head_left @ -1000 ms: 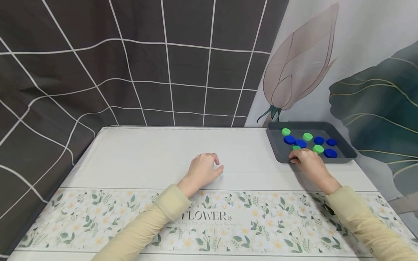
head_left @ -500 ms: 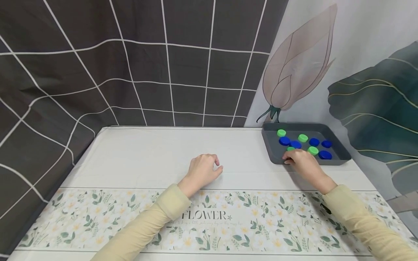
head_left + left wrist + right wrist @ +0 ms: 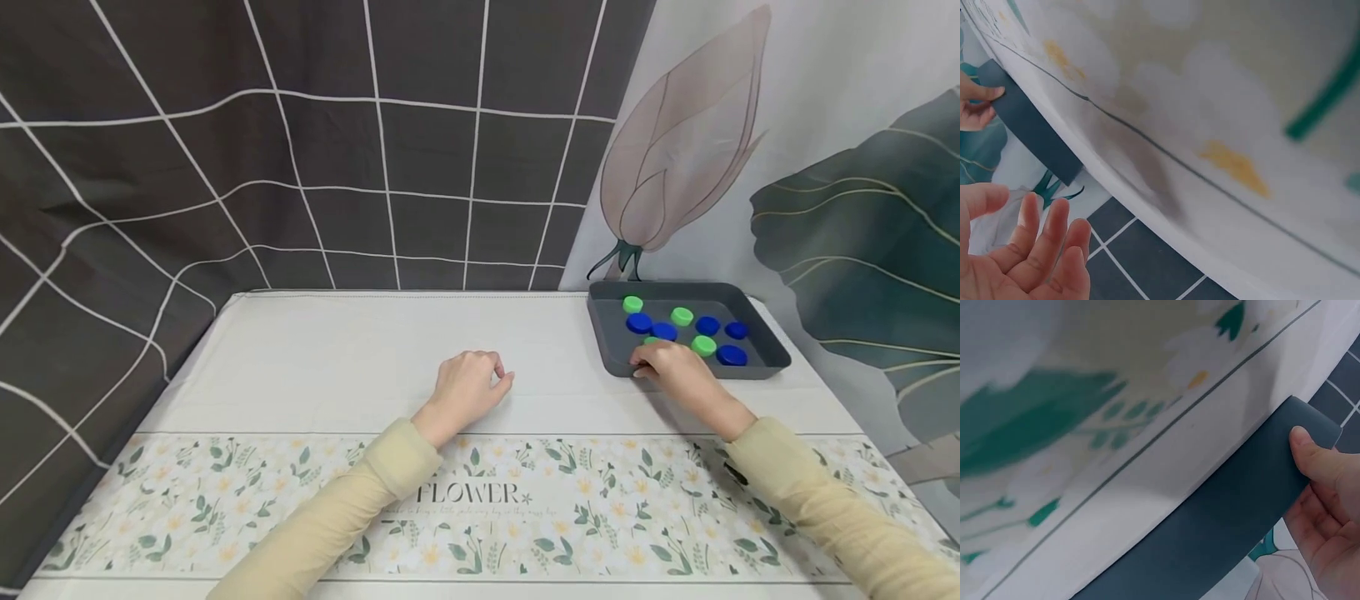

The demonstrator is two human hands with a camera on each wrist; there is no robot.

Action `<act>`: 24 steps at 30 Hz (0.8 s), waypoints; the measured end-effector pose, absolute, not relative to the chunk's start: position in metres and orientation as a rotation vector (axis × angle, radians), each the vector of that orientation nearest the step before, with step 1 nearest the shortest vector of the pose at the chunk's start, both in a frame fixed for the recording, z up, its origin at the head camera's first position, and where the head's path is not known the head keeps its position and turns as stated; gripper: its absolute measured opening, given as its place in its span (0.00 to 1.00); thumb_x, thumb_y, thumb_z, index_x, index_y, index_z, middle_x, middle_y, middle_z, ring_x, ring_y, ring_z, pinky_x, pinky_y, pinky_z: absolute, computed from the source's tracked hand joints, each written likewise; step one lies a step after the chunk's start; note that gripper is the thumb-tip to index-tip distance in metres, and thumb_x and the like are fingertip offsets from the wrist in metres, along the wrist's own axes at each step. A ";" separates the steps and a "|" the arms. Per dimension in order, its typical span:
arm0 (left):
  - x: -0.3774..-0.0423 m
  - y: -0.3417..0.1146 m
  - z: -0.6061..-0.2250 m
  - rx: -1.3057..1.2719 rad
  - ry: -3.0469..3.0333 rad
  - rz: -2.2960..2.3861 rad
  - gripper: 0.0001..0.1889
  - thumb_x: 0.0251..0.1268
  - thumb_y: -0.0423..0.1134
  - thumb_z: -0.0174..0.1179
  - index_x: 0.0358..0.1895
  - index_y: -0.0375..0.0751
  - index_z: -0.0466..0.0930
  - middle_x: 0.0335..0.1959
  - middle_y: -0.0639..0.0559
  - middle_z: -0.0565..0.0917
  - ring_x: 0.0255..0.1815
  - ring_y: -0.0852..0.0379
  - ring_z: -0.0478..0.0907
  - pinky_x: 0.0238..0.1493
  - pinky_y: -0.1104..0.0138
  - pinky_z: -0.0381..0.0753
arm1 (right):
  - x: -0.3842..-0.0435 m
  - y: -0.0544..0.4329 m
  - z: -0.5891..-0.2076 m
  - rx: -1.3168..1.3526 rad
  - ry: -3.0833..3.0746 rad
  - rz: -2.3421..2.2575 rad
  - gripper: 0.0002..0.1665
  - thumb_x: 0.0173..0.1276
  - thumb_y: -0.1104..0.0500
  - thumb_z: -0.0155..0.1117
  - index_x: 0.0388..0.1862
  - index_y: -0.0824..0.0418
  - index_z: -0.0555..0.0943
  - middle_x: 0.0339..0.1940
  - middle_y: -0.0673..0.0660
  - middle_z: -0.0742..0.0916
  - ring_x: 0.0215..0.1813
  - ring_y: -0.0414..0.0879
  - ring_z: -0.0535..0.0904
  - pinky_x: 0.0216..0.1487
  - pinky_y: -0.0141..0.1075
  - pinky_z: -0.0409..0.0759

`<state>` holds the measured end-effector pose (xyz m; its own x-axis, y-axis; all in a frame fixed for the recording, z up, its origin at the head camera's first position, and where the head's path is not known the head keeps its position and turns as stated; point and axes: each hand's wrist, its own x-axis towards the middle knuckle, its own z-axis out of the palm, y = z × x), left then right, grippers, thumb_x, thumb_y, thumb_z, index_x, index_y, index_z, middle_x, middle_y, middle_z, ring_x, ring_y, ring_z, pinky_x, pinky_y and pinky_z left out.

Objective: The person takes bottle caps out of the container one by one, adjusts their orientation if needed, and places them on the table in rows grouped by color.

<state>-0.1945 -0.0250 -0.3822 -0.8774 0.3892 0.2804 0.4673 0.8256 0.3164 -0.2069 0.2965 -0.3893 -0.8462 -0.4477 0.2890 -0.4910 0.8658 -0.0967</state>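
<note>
A dark grey tray [image 3: 609,342] lies at the right back of the table, with several green bottle caps [image 3: 682,317] and blue bottle caps [image 3: 732,356] spread inside it. My right hand [image 3: 684,377] grips the tray's near wall close to its left corner. In the right wrist view the thumb presses the outside of the tray wall [image 3: 1210,519], while the fingers bend over the rim. One green cap is partly hidden behind this hand. My left hand [image 3: 467,387] hovers over the middle of the table, fingers loosely bent and holding nothing, as the left wrist view also shows.
A white tablecloth [image 3: 360,358] with a floral band and the word FLOWER covers the table. Behind it hangs a dark grid-patterned curtain [image 3: 420,167]. A pale curtain [image 3: 720,225] with large flower prints hangs close to the tray's back and right.
The tray has slid to the left along the table with the caps in it, my right hand moving with it. My left hand has stayed in about the same place.
</note>
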 end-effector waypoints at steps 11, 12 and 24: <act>-0.198 -0.018 -0.380 -0.668 -2.799 -0.568 0.12 0.66 0.46 0.59 0.27 0.46 0.82 0.22 0.53 0.84 0.18 0.63 0.69 0.17 0.75 0.67 | -0.210 0.284 -0.394 0.794 -2.710 0.234 0.08 0.51 0.70 0.73 0.29 0.63 0.84 0.28 0.56 0.87 0.33 0.50 0.83 0.33 0.42 0.84; -0.198 -0.017 -0.380 -0.668 -2.799 -0.565 0.12 0.65 0.46 0.59 0.27 0.46 0.82 0.22 0.53 0.84 0.18 0.63 0.69 0.17 0.75 0.67 | -0.210 0.283 -0.395 0.803 -2.702 0.235 0.08 0.51 0.69 0.73 0.29 0.63 0.84 0.28 0.56 0.87 0.33 0.50 0.83 0.33 0.41 0.84; -0.195 -0.011 -0.379 -0.689 -2.797 -0.546 0.12 0.66 0.47 0.58 0.28 0.47 0.82 0.23 0.54 0.85 0.18 0.64 0.69 0.16 0.75 0.66 | -0.209 0.274 -0.395 0.832 -2.703 0.235 0.07 0.51 0.68 0.73 0.30 0.62 0.84 0.29 0.54 0.87 0.34 0.48 0.84 0.34 0.40 0.84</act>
